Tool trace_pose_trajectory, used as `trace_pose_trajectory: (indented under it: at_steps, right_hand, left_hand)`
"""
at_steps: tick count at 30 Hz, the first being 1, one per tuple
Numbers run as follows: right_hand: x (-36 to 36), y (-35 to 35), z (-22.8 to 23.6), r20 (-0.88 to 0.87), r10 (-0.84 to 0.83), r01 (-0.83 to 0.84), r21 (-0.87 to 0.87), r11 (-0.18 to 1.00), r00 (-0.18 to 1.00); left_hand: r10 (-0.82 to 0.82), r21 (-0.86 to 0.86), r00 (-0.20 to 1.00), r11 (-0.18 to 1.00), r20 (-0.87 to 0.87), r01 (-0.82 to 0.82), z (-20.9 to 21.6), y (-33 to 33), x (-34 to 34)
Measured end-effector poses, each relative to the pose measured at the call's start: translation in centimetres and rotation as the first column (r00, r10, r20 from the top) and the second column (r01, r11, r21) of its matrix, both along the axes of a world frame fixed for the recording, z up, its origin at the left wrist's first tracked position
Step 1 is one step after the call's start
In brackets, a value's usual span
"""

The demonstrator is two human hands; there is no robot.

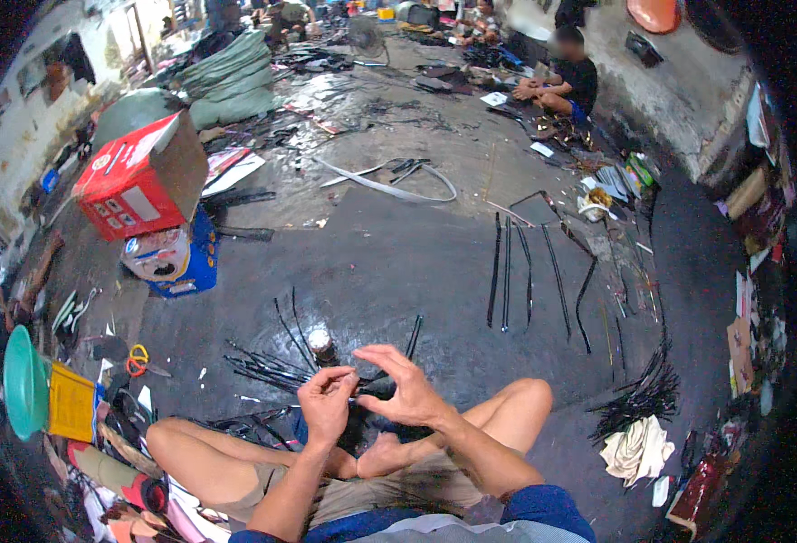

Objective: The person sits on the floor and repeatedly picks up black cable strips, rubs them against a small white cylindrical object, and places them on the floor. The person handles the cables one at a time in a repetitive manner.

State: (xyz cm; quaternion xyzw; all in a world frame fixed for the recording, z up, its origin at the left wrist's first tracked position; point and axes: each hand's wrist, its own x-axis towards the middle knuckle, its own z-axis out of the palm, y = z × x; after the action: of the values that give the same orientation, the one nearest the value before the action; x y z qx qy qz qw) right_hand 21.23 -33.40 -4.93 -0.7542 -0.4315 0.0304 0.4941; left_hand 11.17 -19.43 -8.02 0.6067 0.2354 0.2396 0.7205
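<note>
My left hand (326,404) is closed, thumb and fingertips pinched together above my crossed legs; what they hold, if anything, is too small to make out. Just beside it, my right hand (409,389) is open, fingers stretched and spread from the thumb, whose tip comes close to the left hand. Beyond my hands stands a small round container (322,345) with a pale top. A bunch of thin black strips (267,369) lies left of the container, and another black strip (415,335) rests to its right.
Several black strips (507,271) lie apart at right, near a black bundle (638,398) and cream cloth (637,450). At left are yellow-handled scissors (137,360), a green basin (23,384) and a red box (131,181) on a blue one (201,262). Another person (572,77) sits far right.
</note>
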Motion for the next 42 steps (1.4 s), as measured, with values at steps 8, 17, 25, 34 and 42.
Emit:
trace_pose_trajectory:
  at_steps: [8,17,25,34,42]
  right_hand:
    - [-2.1,3.8,1.2,-0.033,0.104,-0.101,0.081,0.992,0.994]
    - [-3.5,5.3,2.2,0.067,0.020,-0.029,0.143,0.989,0.998]
    - [-3.6,4.7,4.8,0.096,-0.044,0.028,0.160,0.987,0.994]
    - [-4.7,3.2,7.0,0.266,0.024,-0.049,0.086,0.995,0.964]
    - [-5.3,-2.9,3.2,0.080,0.016,-0.014,-0.028,1.000,0.997]
  left_hand:
    - [0.130,-0.063,0.991,0.990,0.009,-0.129,2.1,3.2,-2.1]
    - [0.085,-0.273,0.991,0.961,0.105,-0.054,2.6,3.9,-3.1]
    - [0.141,-0.603,0.965,0.797,0.223,0.023,3.0,1.7,-2.6]
    - [0.274,-0.405,0.934,0.899,0.229,-0.164,7.0,8.4,-2.4]
    - [0.415,-0.436,0.907,0.832,0.080,-0.342,3.1,20.5,-3.0]
